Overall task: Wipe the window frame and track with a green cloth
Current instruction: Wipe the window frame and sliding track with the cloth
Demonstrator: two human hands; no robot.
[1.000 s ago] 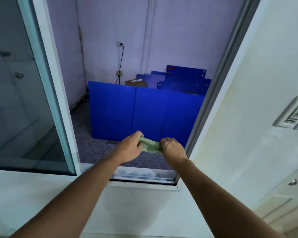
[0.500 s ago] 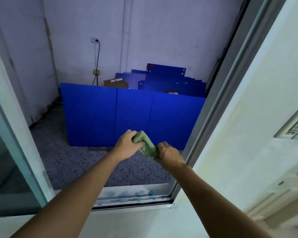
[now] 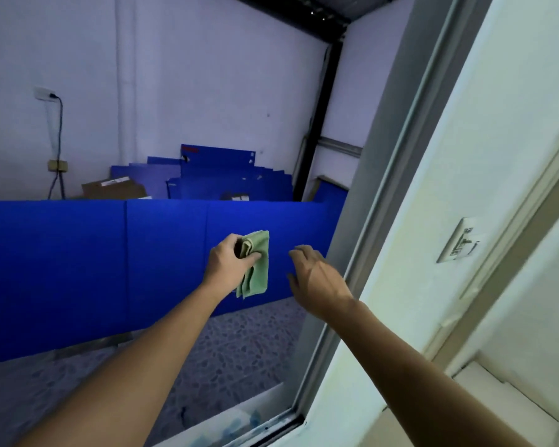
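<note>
Both my arms reach out through the open window. My left hand (image 3: 228, 264) grips a folded green cloth (image 3: 255, 266), which hangs down from its fingers in mid-air. My right hand (image 3: 315, 275) is empty, fingers spread, a short way right of the cloth and close to the grey right-hand window frame (image 3: 388, 195). The bottom track (image 3: 265, 427) runs across the lower edge, well below both hands, with blue smudges on it.
Blue panels (image 3: 110, 262) stand on the speckled floor (image 3: 239, 350) outside, more stacked behind against a lilac wall. A wall socket with a cable (image 3: 50, 96) is at the left. A switch plate (image 3: 459, 240) sits on the cream wall (image 3: 465, 124) at the right.
My right hand has let go of the cloth and opened. My left hand now holds it alone, higher up. The view has swung right and up, so the glass pane is out of sight.
</note>
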